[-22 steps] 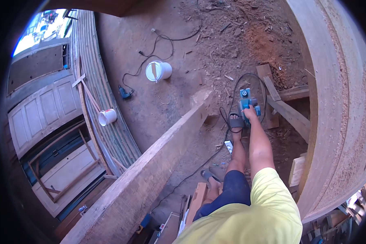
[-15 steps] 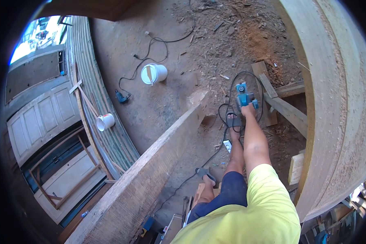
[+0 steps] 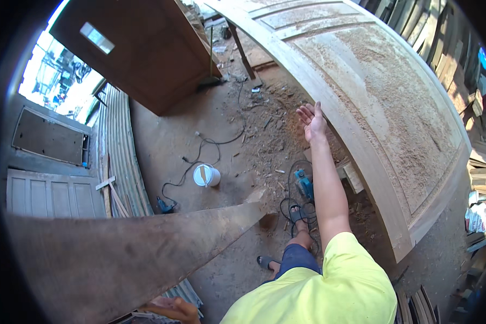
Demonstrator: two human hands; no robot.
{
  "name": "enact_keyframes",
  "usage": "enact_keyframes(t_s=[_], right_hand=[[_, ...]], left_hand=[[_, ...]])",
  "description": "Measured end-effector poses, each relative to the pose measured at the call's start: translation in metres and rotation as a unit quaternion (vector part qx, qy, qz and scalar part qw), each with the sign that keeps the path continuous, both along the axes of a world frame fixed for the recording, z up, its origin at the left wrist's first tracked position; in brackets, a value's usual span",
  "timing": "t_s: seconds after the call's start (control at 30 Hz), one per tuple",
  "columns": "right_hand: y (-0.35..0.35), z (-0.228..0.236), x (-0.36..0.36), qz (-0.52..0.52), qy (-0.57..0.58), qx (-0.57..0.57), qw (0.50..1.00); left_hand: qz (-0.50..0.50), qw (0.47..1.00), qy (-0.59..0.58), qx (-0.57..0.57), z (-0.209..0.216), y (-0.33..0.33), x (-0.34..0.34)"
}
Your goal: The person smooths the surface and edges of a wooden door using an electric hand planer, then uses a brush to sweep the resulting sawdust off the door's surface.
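My right hand [image 3: 314, 123] is raised with its palm turned up and fingers apart, holding nothing. It is beside the near edge of a panelled wooden door [image 3: 362, 129] strewn with shavings. Below my right forearm, a blue electric hand planer [image 3: 304, 186] rests on the ground near my foot, its cord looped around it. At the lower left, my left hand [image 3: 174, 309] is partly hidden, fingers curled at the lower edge of a long, thick wooden board [image 3: 135, 254]. The board slants across in front of me.
A white lidded bucket [image 3: 207, 176] and a blue power drill [image 3: 166, 205] with a trailing cord stand on the dirt floor. A brown door [image 3: 129, 54] stands at the back left beside corrugated sheets [image 3: 121, 146]. Stacked lumber [image 3: 453, 59] lines the right.
My right hand has let go of the planer on the ground and risen to the door's edge. The view has tilted up, showing more of the door; my left hand has come into sight.
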State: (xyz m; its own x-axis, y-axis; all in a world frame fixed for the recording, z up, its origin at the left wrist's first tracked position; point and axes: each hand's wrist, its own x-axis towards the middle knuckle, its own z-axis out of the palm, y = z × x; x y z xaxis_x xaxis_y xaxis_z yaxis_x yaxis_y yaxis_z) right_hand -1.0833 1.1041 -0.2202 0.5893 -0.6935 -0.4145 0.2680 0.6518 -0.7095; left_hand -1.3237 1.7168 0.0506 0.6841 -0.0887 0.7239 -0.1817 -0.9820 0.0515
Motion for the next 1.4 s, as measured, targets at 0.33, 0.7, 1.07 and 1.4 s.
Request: enact_keyframes(t_s=[0.33, 0.7, 1.07, 1.4], right_hand=[[0.211, -0.057, -0.106, 0.215, 0.314, -0.481, 0.79], [0.421, -0.239, -0.337, 0.747, 0.409, -0.274, 0.446], [0.52, -0.241, -0.122, 0.56, 0.357, -0.395, 0.635], [0.579, -0.112, 0.008, 0.401, 0.284, -0.364, 0.791]], left_hand=[[0.088, 0.932, 0.327, -0.127, -0.102, 0.219, -0.091], [0.118, 0.819, 0.377, -0.416, -0.241, 0.37, -0.088], [-0.206, 0.746, 0.545, -0.324, -0.249, 0.327, 0.247], [-0.377, 0.718, 0.531, -0.244, -0.237, 0.282, 0.485]])
